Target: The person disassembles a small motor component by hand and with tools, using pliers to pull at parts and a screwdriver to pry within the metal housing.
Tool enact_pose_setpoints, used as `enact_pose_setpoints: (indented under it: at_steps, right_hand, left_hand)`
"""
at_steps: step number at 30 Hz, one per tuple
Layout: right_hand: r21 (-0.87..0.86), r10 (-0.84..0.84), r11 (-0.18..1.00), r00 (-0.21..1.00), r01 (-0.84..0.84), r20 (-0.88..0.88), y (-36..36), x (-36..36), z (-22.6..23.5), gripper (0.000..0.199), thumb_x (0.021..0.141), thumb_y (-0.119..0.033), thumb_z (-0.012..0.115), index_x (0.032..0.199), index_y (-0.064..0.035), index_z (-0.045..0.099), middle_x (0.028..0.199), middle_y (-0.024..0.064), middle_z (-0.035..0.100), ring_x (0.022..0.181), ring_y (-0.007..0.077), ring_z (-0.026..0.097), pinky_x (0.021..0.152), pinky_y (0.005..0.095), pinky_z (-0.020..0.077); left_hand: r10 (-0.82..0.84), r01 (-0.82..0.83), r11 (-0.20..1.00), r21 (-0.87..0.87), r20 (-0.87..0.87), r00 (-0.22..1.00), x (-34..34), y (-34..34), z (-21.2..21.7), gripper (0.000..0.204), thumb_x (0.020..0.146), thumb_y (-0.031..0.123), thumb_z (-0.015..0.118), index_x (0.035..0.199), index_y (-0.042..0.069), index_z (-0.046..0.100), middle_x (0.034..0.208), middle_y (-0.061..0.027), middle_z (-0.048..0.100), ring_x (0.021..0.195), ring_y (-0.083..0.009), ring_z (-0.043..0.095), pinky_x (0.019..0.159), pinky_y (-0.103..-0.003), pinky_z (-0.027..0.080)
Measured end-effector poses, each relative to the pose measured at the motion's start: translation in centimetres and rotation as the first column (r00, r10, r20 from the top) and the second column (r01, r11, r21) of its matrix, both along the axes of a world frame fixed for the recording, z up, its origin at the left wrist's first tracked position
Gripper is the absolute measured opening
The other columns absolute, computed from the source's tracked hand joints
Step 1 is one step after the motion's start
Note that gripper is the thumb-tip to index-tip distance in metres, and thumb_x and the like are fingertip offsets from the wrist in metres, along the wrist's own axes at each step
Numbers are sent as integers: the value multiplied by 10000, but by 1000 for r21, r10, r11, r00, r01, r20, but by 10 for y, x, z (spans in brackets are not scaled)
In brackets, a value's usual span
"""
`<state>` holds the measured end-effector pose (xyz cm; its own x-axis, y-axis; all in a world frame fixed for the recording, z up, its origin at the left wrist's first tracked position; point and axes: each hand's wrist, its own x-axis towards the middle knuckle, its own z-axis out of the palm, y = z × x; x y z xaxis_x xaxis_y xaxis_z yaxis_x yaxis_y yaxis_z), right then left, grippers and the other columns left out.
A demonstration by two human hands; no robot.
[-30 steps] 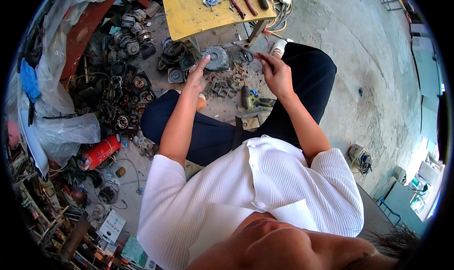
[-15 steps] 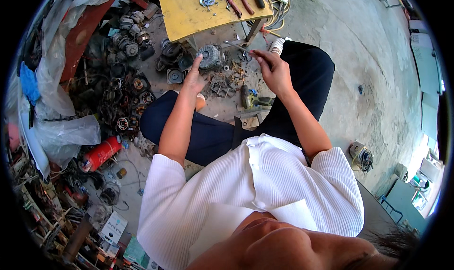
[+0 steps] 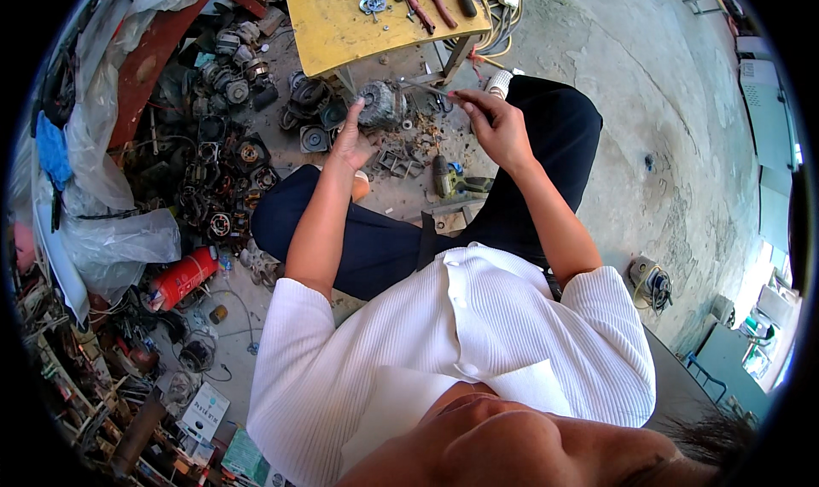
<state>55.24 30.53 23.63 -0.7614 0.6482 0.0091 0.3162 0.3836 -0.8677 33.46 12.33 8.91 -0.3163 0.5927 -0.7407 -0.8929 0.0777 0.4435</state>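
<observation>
Head view: left hand [image 3: 351, 141] has moved onto the grey motor housing [image 3: 381, 104] below the yellow table [image 3: 341, 26], gripping it; right hand [image 3: 495, 127], raised beside it, now pinches a thin rod [image 3: 424, 86].

Beyond the grip stands a yellow worktop [image 3: 341, 26] carrying red-handled pliers [image 3: 424, 0] and small washers [image 3: 373, 3]. Just on the near side of the grip, a green cordless drill [image 3: 454, 182] lies on the concrete floor [image 3: 648, 86]. Well off to the left sit a heap of old motor parts [image 3: 226, 154], clear plastic sheeting [image 3: 119, 239] and a red gas cylinder [image 3: 183, 278].
</observation>
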Motion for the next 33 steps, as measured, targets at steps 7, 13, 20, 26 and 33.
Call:
enact_pose_setpoints:
  at_steps: [7,13,20,26,33]
  right_hand:
    - [-92,68,994,997,-64,37,11,5,9,241,974,-76,597,1183,-49,713,925,100,757,767,130,656,748,290,523]
    - [-43,77,996,997,-76,16,3,0,4,234,990,-79,594,1188,-18,704,954,52,737,789,64,589,725,255,498]
    - [-72,32,997,999,-32,-2,12,0,3,230,967,-92,612,1165,-38,718,911,90,750,709,121,607,709,283,510]
    - [-111,137,984,991,-136,-2,16,4,-10,224,976,-105,611,1159,-33,718,894,95,745,710,123,602,709,295,511]
    - [-57,64,996,998,-65,-9,7,-6,-9,226,972,-100,614,1161,-41,722,912,120,747,734,153,629,736,315,524]
  left_hand:
    - [-13,11,1000,27,60,998,1,-1,5,662,748,566,823,1221,156,607,1127,-31,644,953,-189,573,787,-325,425]
    - [-10,8,999,44,57,998,0,1,-1,694,760,614,785,1238,145,606,1137,-39,653,955,-199,589,784,-334,425]
    - [36,-35,999,-19,98,995,0,3,7,705,743,621,794,1239,159,599,1139,-30,647,975,-205,595,781,-354,412]
    - [54,-52,998,-21,117,992,-4,-1,-5,725,734,622,799,1249,159,589,1184,-24,630,1012,-209,579,803,-364,406]
    - [68,-60,993,-98,76,995,-2,4,-5,750,710,630,815,1261,179,579,1192,-12,619,1039,-219,558,845,-381,385]
